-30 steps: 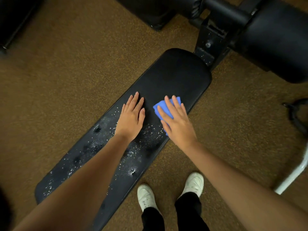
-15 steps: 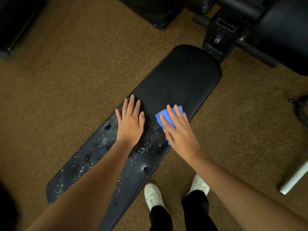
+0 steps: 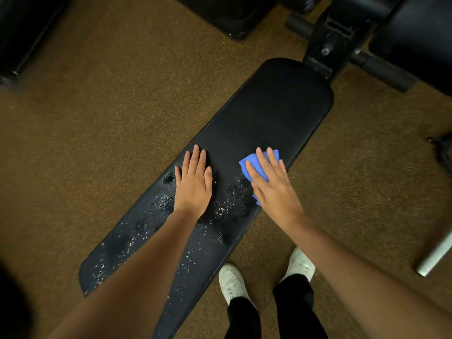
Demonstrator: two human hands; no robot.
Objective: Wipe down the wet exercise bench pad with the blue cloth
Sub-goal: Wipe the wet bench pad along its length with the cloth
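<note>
half the bench pad [image 3: 264, 113], the far end, looks dry; droplets [image 3: 161, 204] cover the near half. left hand [image 3: 194, 182] rests flat, fingers straight, steadying. right hand [image 3: 271, 182] presses the blue cloth [image 3: 247, 165] flat at the right edge. best drag it nearward in overlapping passes, pressing evenly.

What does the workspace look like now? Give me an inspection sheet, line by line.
Surface: bench pad, far end looks dry; droplets cover the near half.
Job's things: blue cloth lies flat on the pad near its right edge.
Clutter: nothing seen on the pad.
Grippers: left hand rests flat on the pad, fingers straight; right hand presses flat on the cloth.
Cables: nothing seen.
Surroundings: speckled brown floor; black gym frame beyond the pad; white shoes beside the pad; pale tube at right.
</note>
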